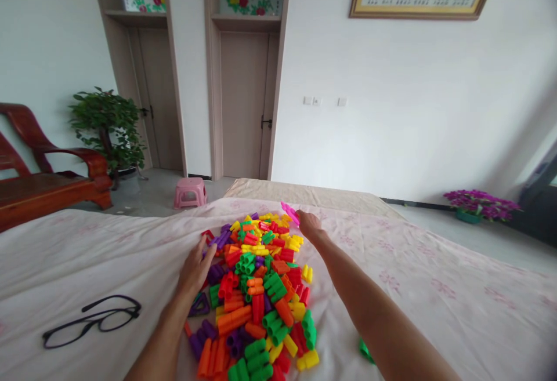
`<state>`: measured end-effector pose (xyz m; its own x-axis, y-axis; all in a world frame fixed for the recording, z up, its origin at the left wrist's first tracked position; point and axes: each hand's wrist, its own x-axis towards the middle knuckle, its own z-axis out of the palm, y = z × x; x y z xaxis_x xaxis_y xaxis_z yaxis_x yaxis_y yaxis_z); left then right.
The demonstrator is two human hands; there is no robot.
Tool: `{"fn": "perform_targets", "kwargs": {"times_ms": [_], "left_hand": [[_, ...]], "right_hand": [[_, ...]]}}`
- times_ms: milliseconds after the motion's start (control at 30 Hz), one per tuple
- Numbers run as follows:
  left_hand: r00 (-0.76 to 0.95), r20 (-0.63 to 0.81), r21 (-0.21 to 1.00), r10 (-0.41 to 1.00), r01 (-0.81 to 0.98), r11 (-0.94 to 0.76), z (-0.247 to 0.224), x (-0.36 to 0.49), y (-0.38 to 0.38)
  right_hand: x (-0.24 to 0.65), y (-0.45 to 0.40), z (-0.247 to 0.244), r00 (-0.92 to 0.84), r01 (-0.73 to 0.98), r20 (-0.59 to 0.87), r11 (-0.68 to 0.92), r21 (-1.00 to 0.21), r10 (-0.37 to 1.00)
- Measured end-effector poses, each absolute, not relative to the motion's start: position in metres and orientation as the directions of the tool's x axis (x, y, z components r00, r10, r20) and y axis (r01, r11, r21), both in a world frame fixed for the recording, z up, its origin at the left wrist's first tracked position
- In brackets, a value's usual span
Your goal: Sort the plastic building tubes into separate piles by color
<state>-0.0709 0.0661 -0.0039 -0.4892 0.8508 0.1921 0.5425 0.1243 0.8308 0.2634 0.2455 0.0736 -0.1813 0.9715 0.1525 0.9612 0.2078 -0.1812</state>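
A long heap of plastic building blocks (256,288) in red, orange, yellow, green and purple lies on a pale flowered cloth. Many of them look like joined tubes. At the heap's left edge is my left hand (195,265), its fingers apart and resting against purple blocks (223,237); whether it grips one is hard to see. Beyond the far right edge, my right hand (310,224) pinches a bright pink plastic piece (290,213), raised slightly over the cloth. Part of that piece is hidden by the fingers.
Black-framed glasses (93,323) lie on the cloth (391,311) at the left. A green block (365,351) sits apart, partly behind my right forearm. Past the table stand a pink stool (190,193), a wooden bench (52,178), a leafy plant (107,126) and purple flowers (481,202).
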Motion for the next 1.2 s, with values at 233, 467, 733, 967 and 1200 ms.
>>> {"fn": "perform_targets", "kwargs": {"times_ms": [233, 467, 733, 967, 1200], "left_hand": [[-0.346, 0.161, 0.841, 0.924, 0.538, 0.055, -0.001, -0.066, 0.072], [-0.234, 0.194, 0.854, 0.953, 0.519, -0.046, 0.008, -0.053, 0.065], [-0.212, 0.293, 0.828, 0.932, 0.544, -0.136, 0.023, -0.034, 0.063], [-0.267, 0.359, 0.877, 0.894, 0.424, -0.226, 0.038, -0.019, 0.060], [-0.234, 0.302, 0.935, 0.924, 0.260, -0.240, 0.054, -0.018, 0.053]], "right_hand": [[0.255, 0.237, 0.081, -0.381, 0.903, 0.140, 0.400, -0.157, 0.914], [0.261, 0.216, 0.087, -0.481, 0.855, 0.120, 0.495, -0.154, 0.869], [0.271, 0.185, 0.087, -0.499, 0.829, 0.134, 0.517, -0.213, 0.856], [0.268, 0.147, 0.097, -0.488, 0.764, 0.174, 0.515, -0.390, 0.856], [0.246, 0.104, 0.130, -0.541, 0.741, 0.264, 0.601, -0.298, 0.798]]}}
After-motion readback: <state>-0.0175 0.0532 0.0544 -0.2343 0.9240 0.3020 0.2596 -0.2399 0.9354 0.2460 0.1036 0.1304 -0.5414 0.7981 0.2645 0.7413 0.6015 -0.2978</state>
